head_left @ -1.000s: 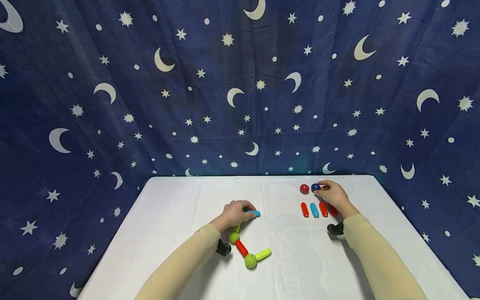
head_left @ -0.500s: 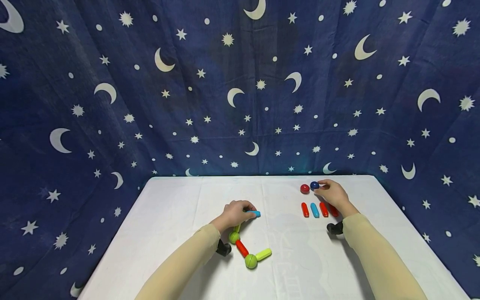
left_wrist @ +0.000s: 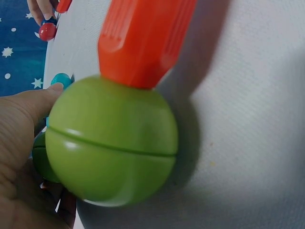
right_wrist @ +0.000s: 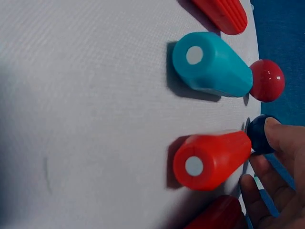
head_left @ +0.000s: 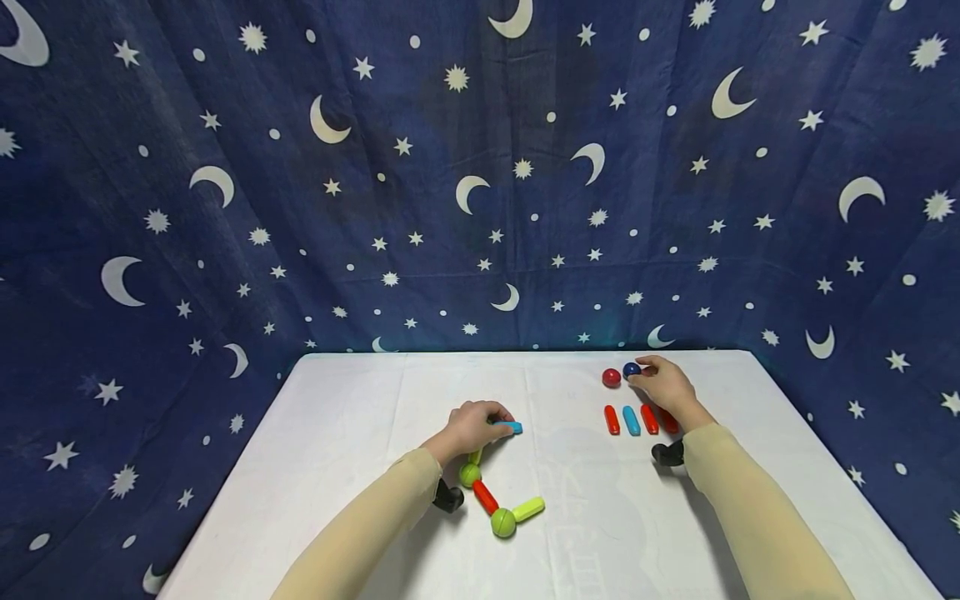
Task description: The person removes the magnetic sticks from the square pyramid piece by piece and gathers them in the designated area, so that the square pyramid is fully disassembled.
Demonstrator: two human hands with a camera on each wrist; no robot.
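My left hand (head_left: pixel 471 427) grips a light blue magnetic stick (head_left: pixel 516 427), whose rounded end shows past the thumb in the left wrist view. Close to that hand lie linked pieces: a yellow-green stick (head_left: pixel 476 457), a green ball (head_left: pixel 470 475), a red stick (head_left: pixel 485 497), a second green ball (head_left: pixel 503 522) and another yellow-green stick (head_left: pixel 529 509). The fingers hide how the blue stick meets them. At the back right, my right hand (head_left: pixel 666 387) pinches a dark blue ball (right_wrist: pixel 259 134) between thumb and fingers. A red ball (head_left: pixel 611 378) sits just left of it.
In front of the right hand lies a row of sticks: a red one (head_left: pixel 612 420), a light blue one (head_left: pixel 632 421) and two more red ones, the rightmost partly under the wrist. A white cloth (head_left: pixel 360 467) covers the table. A starry blue curtain (head_left: pixel 420 275) hangs behind.
The dark blue ball has shifted slightly toward the back edge in my right hand's fingers. My left hand and the linked pieces stay in place.
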